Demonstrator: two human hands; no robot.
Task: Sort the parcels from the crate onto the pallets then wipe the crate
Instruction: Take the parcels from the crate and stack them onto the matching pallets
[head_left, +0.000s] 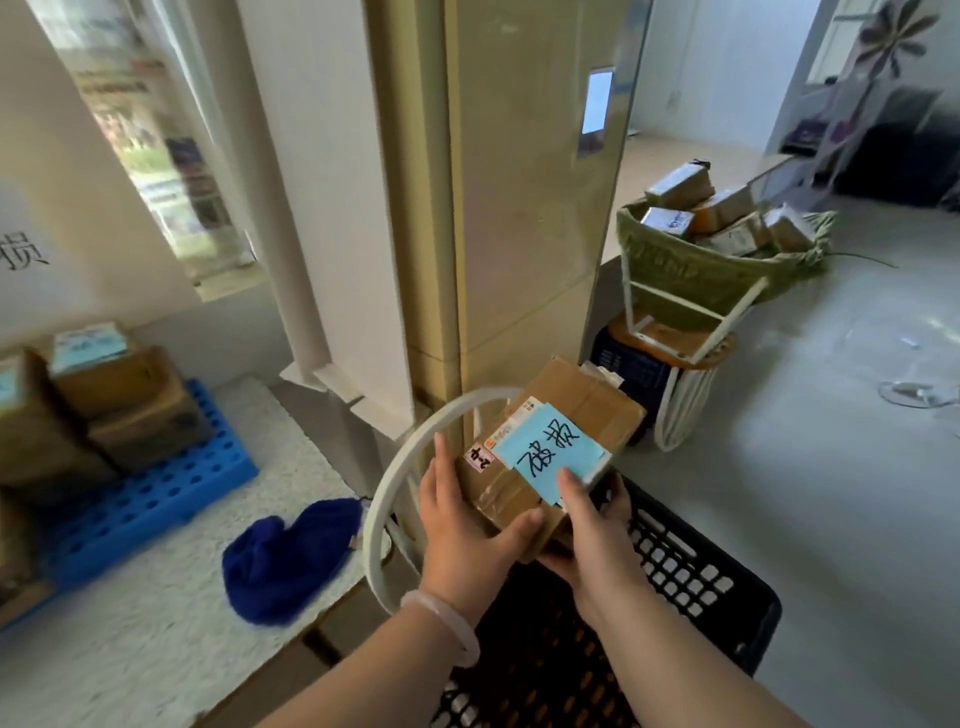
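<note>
One brown cardboard parcel (566, 415) bearing a pale blue handwritten note is counted, gripped between two bare hands: left hand (467, 525), right hand (592, 530). One black perforated plastic crate (691, 566) is recorded. One blue perforated plastic pallet (156, 499) is recorded. At least four brown cardboard boxes (145, 421) are counted on it; an exact figure is prevented by blur. One green woven basket (685, 265) is noted, with at least five small taped parcels (667, 221) counted inside. One crumpled dark blue cloth (291, 556) is noted.

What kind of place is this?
Probably a small parcel sorting room: cardboard boxes on a blue pallet, more parcels in a green basket, a labelled box held near a black crate.
</note>
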